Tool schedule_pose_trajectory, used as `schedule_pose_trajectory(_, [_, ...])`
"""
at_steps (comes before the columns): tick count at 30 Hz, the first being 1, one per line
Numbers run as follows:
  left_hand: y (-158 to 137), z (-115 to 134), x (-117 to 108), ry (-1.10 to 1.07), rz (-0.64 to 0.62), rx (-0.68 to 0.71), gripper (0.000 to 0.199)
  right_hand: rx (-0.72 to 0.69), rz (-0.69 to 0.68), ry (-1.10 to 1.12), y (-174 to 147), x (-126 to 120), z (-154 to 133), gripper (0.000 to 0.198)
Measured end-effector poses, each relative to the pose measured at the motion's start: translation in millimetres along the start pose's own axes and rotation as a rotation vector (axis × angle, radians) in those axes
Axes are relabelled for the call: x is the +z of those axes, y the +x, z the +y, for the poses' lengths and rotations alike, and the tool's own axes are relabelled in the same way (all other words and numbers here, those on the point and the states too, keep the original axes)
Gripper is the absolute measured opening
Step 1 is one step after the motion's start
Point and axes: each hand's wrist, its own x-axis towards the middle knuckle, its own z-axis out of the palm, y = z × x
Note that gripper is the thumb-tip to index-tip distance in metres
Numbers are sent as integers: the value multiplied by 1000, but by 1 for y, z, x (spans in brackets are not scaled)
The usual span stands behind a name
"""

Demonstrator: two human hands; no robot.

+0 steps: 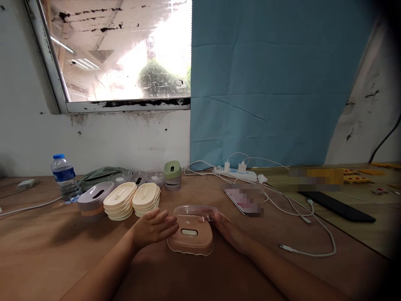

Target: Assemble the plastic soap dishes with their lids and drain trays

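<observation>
In front of me on the table is a pinkish-tan plastic lid (196, 239) with a dark-rimmed oval slot and a pale bar in it. A clear plastic cover (191, 209) is tilted at its far side, overlapping the lid. My right hand (230, 232) grips the right end of this cover, its fingertips partly seen through the plastic. Beside the lid's left edge, my left hand (153, 229) is raised with fingers stretched out, holding nothing. Just beyond it stand two stacks of cream lids (120, 196), and left of these a stack topped with a lilac lid (94, 194).
A water bottle (64, 177) stands at the left. Further back are clear covers (155, 179) and a green-topped stack (172, 169). To the right lie a phone-like pink item (241, 200), a power strip (234, 172), white cables (326, 253) and a black slab (341, 206).
</observation>
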Motion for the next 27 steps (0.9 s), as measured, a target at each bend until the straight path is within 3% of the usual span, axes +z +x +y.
schedule_pose_trajectory(5, [-7,-11,-1,-297,-44,-111,19,40,-54,177,2,-3,4,58])
schedule_pose_trajectory(8, [-13,-25,-4,-490,-10,-390,11,50,-38,183,3,-6,8,58])
schedule_pose_trajectory(11, [-16,-46,-10,-505,38,-698,12,46,-10,143,2,-7,9,56])
schedule_pose_trajectory(15, [-13,-86,-9,-533,-67,-986,21,33,17,116,1,-5,8,53])
schedule_pose_trajectory(21, [-7,-132,43,-603,-150,-1140,29,10,8,110,1,-6,14,46])
schedule_pose_trajectory(27, [-11,-142,103,-605,-247,-1217,30,-7,6,90,3,-8,18,45])
